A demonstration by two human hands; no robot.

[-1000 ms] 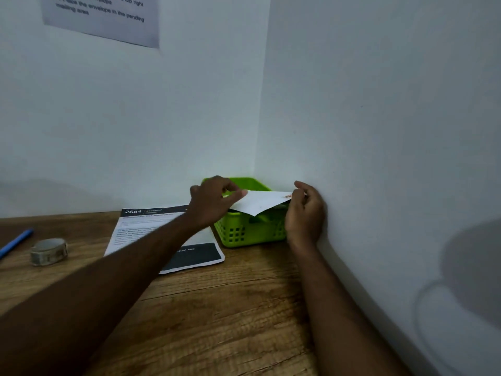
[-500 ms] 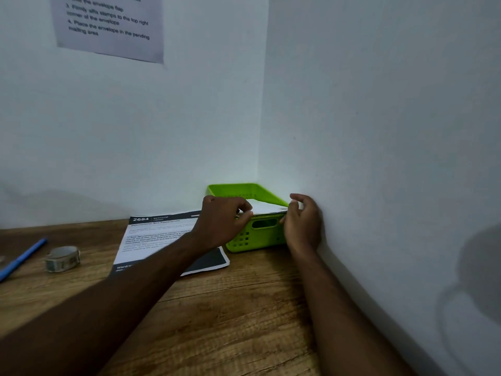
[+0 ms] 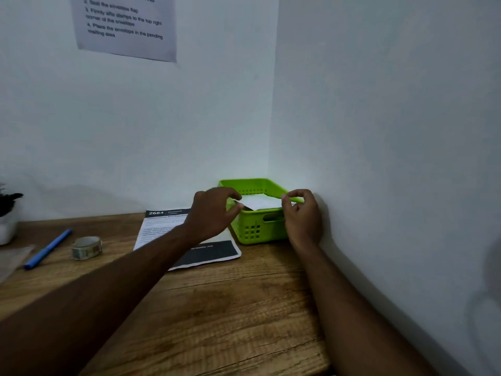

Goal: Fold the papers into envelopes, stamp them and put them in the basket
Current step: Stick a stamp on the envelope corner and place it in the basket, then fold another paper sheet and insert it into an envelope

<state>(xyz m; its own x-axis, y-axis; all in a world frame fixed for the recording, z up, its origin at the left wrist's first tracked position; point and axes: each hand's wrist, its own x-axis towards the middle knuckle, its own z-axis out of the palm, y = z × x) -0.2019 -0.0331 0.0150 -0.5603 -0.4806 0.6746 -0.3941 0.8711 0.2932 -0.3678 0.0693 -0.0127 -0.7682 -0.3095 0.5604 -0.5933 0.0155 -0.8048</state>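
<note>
A green plastic basket (image 3: 252, 232) stands in the wall corner on the wooden table (image 3: 217, 308). A white folded envelope (image 3: 257, 202) lies inside it, just below the rim. My left hand (image 3: 214, 213) hovers at the basket's near left corner, thumb and fingers apart, off the envelope. My right hand (image 3: 302, 215) is at the basket's right side by the wall, fingers curled loosely and holding nothing. A printed paper (image 3: 162, 229) with a black header and black bottom band lies flat left of the basket, partly under my left forearm.
A stamp roll (image 3: 86, 248) and a blue pen (image 3: 47, 249) lie on the table's left part. A white plant pot (image 3: 6, 226) stands at the far left edge. An instruction sheet (image 3: 124, 25) hangs on the back wall. The right wall runs close beside my right arm.
Both hands lowered the envelope into the basket and let go of it. The fingers have spread apart and lifted slightly off the paper.
</note>
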